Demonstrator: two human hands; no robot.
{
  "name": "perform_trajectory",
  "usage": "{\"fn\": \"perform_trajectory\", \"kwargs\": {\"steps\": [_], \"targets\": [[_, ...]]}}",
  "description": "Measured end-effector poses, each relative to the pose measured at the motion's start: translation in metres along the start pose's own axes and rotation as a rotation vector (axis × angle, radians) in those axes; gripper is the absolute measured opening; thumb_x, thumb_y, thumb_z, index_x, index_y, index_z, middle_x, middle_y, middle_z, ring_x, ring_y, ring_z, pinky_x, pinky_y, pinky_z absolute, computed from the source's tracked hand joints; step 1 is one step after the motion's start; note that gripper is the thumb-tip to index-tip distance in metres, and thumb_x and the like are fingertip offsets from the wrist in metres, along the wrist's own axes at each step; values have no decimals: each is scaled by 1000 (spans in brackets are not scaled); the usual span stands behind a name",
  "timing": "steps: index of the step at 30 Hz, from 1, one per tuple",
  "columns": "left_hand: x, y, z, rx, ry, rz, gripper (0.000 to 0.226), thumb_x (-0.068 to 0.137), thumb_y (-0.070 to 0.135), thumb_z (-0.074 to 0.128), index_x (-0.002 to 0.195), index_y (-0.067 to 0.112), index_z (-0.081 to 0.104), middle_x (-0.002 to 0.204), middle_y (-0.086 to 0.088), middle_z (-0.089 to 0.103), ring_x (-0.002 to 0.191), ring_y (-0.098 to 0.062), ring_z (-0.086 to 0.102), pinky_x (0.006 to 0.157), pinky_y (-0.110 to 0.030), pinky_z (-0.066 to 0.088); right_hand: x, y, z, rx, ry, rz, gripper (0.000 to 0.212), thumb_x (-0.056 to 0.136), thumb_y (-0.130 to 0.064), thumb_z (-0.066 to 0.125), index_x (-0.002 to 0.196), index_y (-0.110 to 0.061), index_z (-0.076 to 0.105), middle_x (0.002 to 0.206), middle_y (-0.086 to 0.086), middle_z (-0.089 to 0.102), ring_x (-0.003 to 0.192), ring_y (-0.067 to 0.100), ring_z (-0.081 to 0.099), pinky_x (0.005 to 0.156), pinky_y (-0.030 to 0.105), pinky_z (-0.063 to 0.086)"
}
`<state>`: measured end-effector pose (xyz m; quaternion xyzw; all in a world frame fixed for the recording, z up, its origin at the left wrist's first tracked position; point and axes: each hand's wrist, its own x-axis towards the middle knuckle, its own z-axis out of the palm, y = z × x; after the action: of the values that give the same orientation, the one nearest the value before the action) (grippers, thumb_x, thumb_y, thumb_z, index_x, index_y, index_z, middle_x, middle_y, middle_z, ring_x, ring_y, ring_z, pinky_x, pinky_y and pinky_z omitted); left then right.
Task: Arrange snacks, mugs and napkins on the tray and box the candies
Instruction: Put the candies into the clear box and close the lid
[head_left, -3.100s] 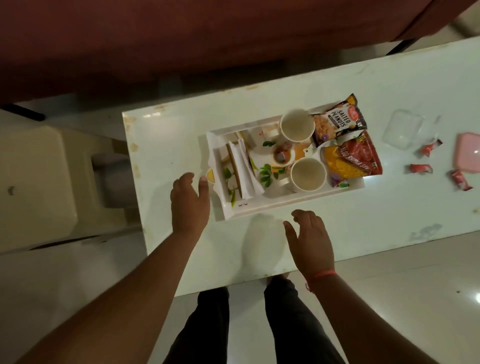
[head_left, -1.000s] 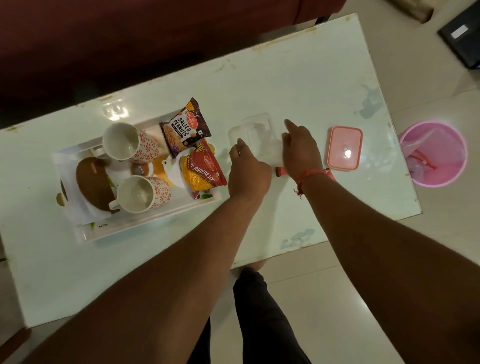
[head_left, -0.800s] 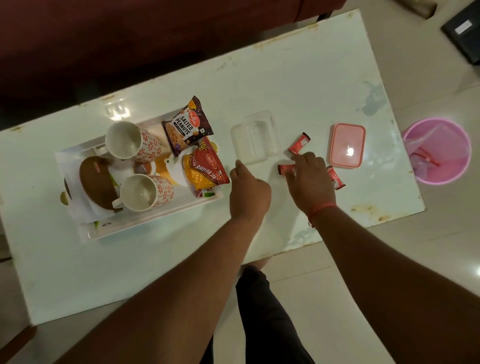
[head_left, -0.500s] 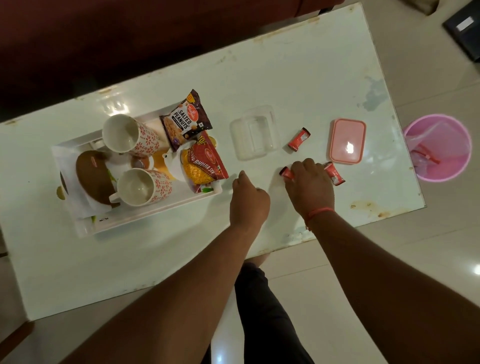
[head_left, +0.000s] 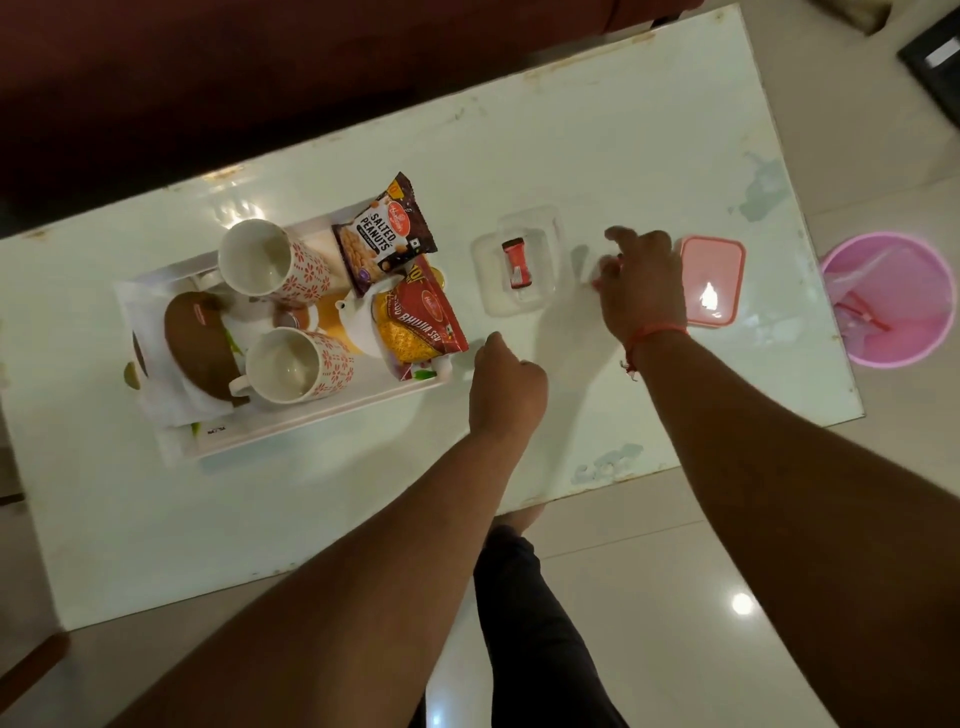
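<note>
Head view, pink lid (head_left: 711, 281) behind right hand (head_left: 643, 283), pink bin (head_left: 889, 300) beyond

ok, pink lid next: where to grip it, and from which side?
The pink lid lies flat on the table, just right of the right hand. Probably pinch its long near-left edge, coming from the left: that hand is already beside it, and the clear box it must cover sits further left.

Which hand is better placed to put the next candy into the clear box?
The right hand. It is already over a candy beside the clear box. The left hand rests curled nearer the tray and holds nothing visible.
</note>
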<state>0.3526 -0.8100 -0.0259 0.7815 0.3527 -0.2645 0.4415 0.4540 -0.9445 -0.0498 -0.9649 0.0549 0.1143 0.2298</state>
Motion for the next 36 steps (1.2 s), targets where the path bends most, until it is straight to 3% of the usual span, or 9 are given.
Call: {"fn": "perform_trajectory", "kwargs": {"steps": [5,9,12,16,19,23,26,32,36], "targets": [[4,-1,1,-12,-25,-26,51,93,6,46,143,9,35,146,-9,47,132,-24,48,109,-34,42,-20,18,9,-189,-94,-175,28,89,-4,53,115,-10,62,116,19,50,104,38,48,83,46,52],[4,-2,-1,-24,-58,-52,49,95,5,45,143,8,36,149,-8,46,135,-22,46,108,-28,38,-26,19,11,-33,-60,-22,23,88,1,48,102,-7,64,106,18,52,88,34,57,77,38,51],[3,0,-4,-35,-52,-50,48,95,2,44,142,7,36,148,-10,47,135,-23,46,104,-24,38,-18,0,-1,202,68,112,22,86,0,53,101,-11,65,106,14,56,84,21,57,74,16,40],[-4,4,-6,-70,5,-20,48,91,5,44,139,8,40,135,-15,54,123,-32,54,99,-40,47,-4,-45,-20,339,56,-147,23,83,-6,62,104,-15,66,100,6,59,78,8,55,72,6,37],[-6,7,-4,-105,-27,-18,50,92,6,45,141,11,40,139,-12,52,125,-29,53,99,-37,47,0,-57,-29,297,-34,-349,34,88,-16,66,121,-18,59,104,-3,53,82,3,52,73,0,36],[-3,12,-1,-181,-56,-42,48,92,6,48,139,12,41,141,-7,52,125,-25,54,100,-33,48,-10,-6,-31,244,192,-152,28,93,-19,60,120,-16,58,117,7,55,97,17,59,85,25,51],[0,12,4,-202,-68,-49,46,90,7,49,135,13,43,137,-7,55,120,-26,57,100,-39,51,-47,45,-24,-53,188,17,27,93,-28,57,115,-13,58,116,14,56,102,32,56,85,44,51],[0,11,12,-224,-89,-87,48,82,10,46,129,16,45,131,-8,58,113,-28,62,97,-44,53,-102,77,1,-214,-1,-21,29,90,-16,62,117,-7,57,115,19,54,98,38,53,79,49,53],[1,10,10,-215,-94,-89,46,83,10,46,128,17,46,130,-6,59,112,-26,62,95,-43,54,-99,71,1,-246,121,43,41,85,-16,68,123,-9,53,115,20,53,100,38,51,83,46,49]]}}
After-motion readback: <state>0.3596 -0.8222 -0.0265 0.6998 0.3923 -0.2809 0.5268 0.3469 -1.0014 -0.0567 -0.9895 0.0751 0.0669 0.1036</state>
